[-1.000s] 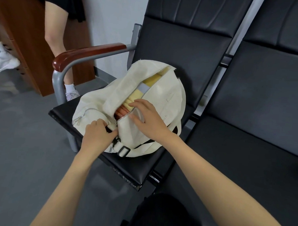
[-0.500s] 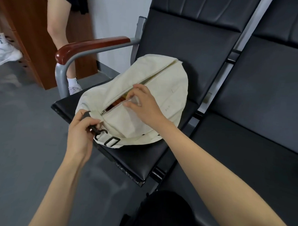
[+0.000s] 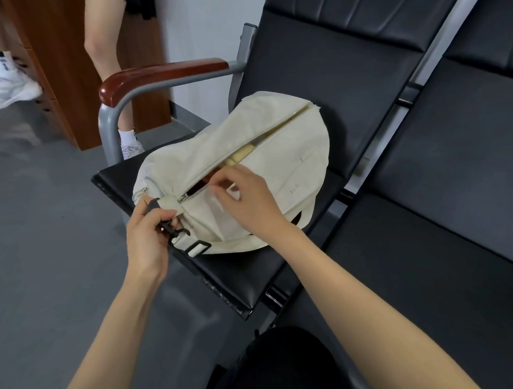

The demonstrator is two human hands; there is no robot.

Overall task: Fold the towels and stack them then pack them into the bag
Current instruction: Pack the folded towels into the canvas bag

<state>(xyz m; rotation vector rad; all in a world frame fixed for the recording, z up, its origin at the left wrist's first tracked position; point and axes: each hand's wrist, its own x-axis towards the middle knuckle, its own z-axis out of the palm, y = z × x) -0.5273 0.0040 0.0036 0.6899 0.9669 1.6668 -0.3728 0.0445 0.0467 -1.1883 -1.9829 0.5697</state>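
right hand: thumb and forefinger pinched together, fingers on the near lip of the zip opening; pull tab or just cloth, cannot tell; left hand: curled tight round the black strap clip and the end tab, anchoring that end of the bag; slider sits at the near end, zip open along most of its length; bag lies on its side on the black chair seat, far end up against the backrest, beside the armrest

handling, my read: cream canvas, soft, light, no frame; will buckle if pulled one-handed, so use the end tab as counter-pull and take the metal slider, not the cloth; towels soft and squashy, likely to bulge into the teeth and snag; press them down first

count: 1 bag; 1 zip; 2 towels showing in the slot, yellow towel and red-orange towel; any more underneath are hidden; 2 seats, second seat to the right; 1 bystander's leg at left
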